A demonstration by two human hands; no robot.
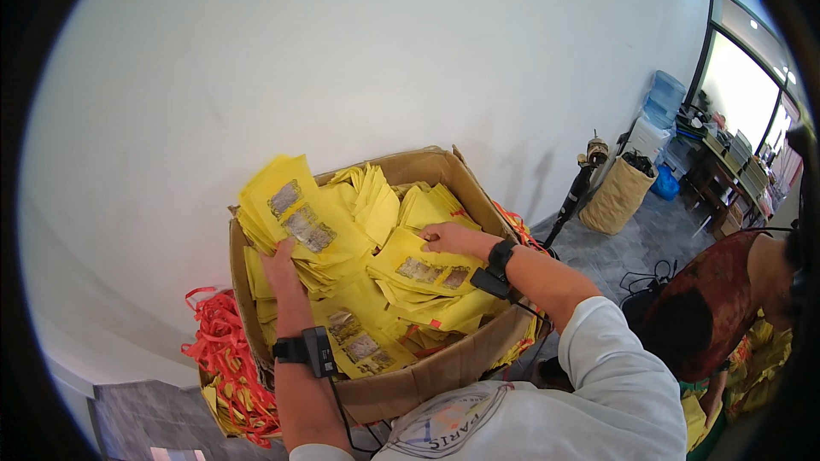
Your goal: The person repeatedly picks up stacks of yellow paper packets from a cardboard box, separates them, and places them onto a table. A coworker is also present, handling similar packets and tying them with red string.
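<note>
Head view, looking straight down into a big brown cardboard box (444, 367), corrugated walls, flaps splayed open, standing against a plain white wall (342, 60). It is heaped with flat yellow bags (384, 205), thin and papery-looking, rectangular, each with a grey printed panel on its face.

The left hand (280, 269) is over at the box's left side, fingers closed around the lower edge of a thick stack of yellow bags (295, 213). That stack tilts up and away, its long axis running from the hand toward the upper left, printed panels facing the camera. A black wrist device (309, 350) sits on that forearm, with a cable trailing down.

The right hand (448, 237) lies near the middle of the box, fingers curled loosely and pressed down on the top edge of a single yellow bag (423, 271). I can't tell if it grips it or just rests there. That bag lies nearly flat on the heap, long axis roughly left to right, grey panels up. A black band with a small box rides this wrist too.

Outside the box, at its left foot, a tangle of red strips (224, 350), ribbon-like and glossy. Off to the right, another person in a dark red patterned top (713, 299) bends over more yellow bags, and a tan woven sack (617, 196) stands on the grey floor.
</note>
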